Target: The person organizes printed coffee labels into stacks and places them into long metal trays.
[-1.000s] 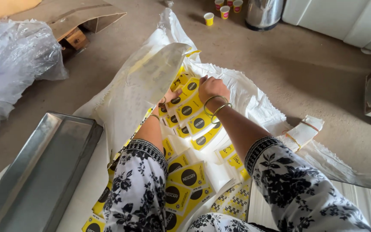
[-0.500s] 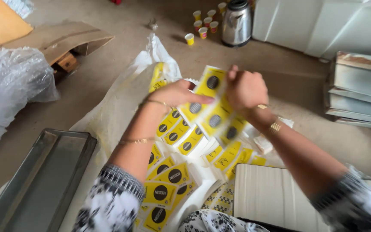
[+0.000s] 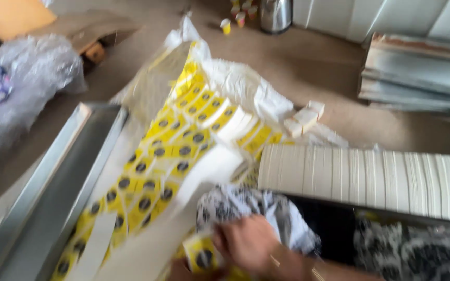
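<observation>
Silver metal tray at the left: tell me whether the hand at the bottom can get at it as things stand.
Probably yes. The hand, whichever it is, grips a yellow black-dotted packet, and only loose sheets of yellow packets lie between it and the silver metal tray.

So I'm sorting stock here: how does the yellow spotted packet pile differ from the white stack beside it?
The yellow packets are bright with dark round spots and lie loosely spread; the white stack is plain, pressed edge to edge in one neat curved row. Both are flat card pieces resting on the white sack.

Soft, even daylight, no harsh shadows; strong motion blur smears the whole frame.
</observation>
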